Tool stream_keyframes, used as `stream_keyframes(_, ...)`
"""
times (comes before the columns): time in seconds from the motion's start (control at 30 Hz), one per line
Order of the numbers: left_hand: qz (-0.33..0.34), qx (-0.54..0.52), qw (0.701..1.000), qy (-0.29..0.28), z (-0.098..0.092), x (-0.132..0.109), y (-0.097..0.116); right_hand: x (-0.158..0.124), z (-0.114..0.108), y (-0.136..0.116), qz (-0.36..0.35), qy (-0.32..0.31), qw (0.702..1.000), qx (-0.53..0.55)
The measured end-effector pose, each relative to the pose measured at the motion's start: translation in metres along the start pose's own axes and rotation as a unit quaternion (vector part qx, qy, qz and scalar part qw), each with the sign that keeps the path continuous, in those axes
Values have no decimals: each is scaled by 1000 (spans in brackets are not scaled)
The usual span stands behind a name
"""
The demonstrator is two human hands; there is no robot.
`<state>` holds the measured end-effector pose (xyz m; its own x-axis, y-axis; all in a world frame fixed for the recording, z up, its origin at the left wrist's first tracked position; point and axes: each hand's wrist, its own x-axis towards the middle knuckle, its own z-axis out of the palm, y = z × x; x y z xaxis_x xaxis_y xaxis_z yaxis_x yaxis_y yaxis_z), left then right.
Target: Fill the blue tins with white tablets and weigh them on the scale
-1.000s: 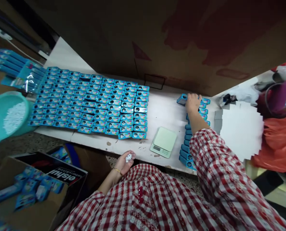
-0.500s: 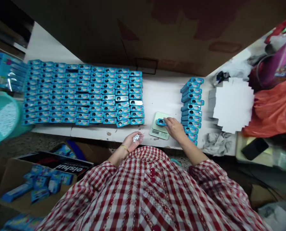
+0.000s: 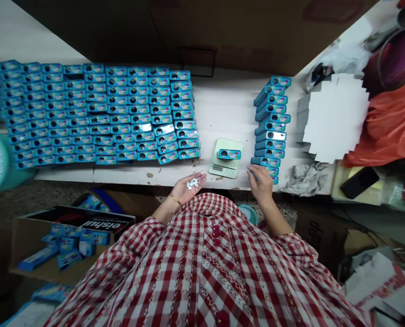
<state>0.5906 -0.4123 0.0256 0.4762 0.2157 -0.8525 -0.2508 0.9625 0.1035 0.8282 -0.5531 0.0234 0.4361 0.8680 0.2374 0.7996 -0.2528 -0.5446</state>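
Observation:
My left hand (image 3: 186, 187) is palm up at the table's front edge, with a small heap of white tablets (image 3: 192, 183) cupped in it. A blue tin (image 3: 229, 155) with a dark round window lies on the pale green kitchen scale (image 3: 224, 170). My right hand (image 3: 262, 182) is to the right of the scale, apart from that tin. Its fingers are loosely bent and apart, with nothing visible in them. It partly covers the near end of a row of similar blue tins (image 3: 271, 117).
Rows of blue tins (image 3: 96, 106) fill the table's left side. White cards (image 3: 338, 118) are stacked at right, beside crumpled paper (image 3: 306, 178). A turquoise tub (image 3: 5, 170) of white tablets stands far left. A big cardboard box (image 3: 250, 36) borders the back.
My right hand has let go of the tin on the scale and drawn back to the right. My left hand still holds the tablets. The whole view has shifted.

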Motion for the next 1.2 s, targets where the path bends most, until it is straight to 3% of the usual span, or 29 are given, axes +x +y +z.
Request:
stream_keyframes(0.2, 5, 5, 1000, 16, 2, 0, -3, 4, 3, 6, 22, 7, 999, 21)
stream_keyframes(0.33, 8, 12, 1000, -10, 5, 0, -6, 9, 6, -15, 1, -18, 997, 69)
stream_keyframes(0.43, -5, 21, 999, -47, 7, 2, -11, 9, 16, -54, -71, -106, 982, 137)
stream_keyframes(0.53, -30, 20, 998, -47, 10, 5, -19, 5, 29, -92, -148, -222, 957, 114)
stream_keyframes(0.67, -46, -9, 999, -27, 15, 4, -25, 0, 40, -105, -162, -297, 939, 57)
stream_keyframes(0.87, -15, -29, 996, -78, 36, 4, -20, 13, 45, -84, -80, -228, 959, 151)
stream_keyframes(1.0, -12, -20, 995, -101, 53, 11, -12, 34, 41, -76, -77, -191, 960, 190)
stream_keyframes(1.2, 5, -3, 994, -114, 61, 18, 2, 66, 37, -53, -55, -139, 982, 114)
